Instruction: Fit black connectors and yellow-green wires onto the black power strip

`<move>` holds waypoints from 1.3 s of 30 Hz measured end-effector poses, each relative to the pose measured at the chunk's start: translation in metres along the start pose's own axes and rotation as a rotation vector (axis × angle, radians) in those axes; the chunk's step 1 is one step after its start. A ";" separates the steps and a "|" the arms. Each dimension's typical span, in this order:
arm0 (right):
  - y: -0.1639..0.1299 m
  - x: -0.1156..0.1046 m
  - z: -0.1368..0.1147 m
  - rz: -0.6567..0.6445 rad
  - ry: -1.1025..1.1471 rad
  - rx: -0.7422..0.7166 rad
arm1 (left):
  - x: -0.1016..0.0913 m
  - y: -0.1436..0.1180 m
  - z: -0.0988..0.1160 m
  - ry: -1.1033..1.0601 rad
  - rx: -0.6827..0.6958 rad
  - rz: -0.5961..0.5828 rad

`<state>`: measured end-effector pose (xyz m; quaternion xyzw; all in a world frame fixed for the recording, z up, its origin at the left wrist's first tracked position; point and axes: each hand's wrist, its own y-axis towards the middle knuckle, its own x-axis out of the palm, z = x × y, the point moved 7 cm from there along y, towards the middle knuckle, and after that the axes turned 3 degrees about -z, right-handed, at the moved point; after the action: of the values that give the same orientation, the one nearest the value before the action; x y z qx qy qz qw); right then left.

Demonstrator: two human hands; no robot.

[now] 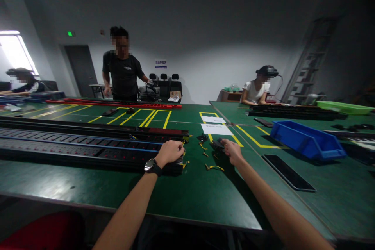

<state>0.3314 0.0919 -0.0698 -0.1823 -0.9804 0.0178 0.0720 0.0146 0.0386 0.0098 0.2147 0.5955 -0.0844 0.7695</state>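
Head-worn view of bench work, places given relative to the long black assembly point(88, 146), which lies across the left part of the green desk point(190, 203) and bears rows of small red marks. The left hand point(172, 151), with a watch point(150, 165) at its wrist, lies at the assembly's right end with its fingers curled; whether it grips anything there cannot be told. The right hand point(233, 151), just past that end, is closed on a small dark part point(216, 145), held low above or against the desk. Between the 2 hands, beside the same end, lie loose yellow leads point(216, 168); a small black piece point(202, 137) sits just beyond them. Farther to the right of the assembly are 2 white sheets point(217, 129), a blue bin point(295, 144) and a dark tablet point(288, 172). The step in hand appears to be handling the dark part beside the assembly's end; the next move would call for a secure pinch on that part, a steady left hand, and care not to snag the leads. A co-worker point(121, 72) stands beyond the assembly.
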 end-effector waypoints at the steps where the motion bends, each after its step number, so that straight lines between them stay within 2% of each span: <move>1: 0.000 0.000 0.000 -0.002 0.003 0.000 | 0.000 0.000 0.000 0.001 0.002 0.003; 39: -0.008 0.002 -0.007 -0.004 -0.014 -0.020 | -0.006 -0.003 0.005 0.000 -0.003 0.000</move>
<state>0.3275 0.0857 -0.0621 -0.1810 -0.9814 0.0090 0.0634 0.0160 0.0331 0.0156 0.2137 0.5958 -0.0833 0.7697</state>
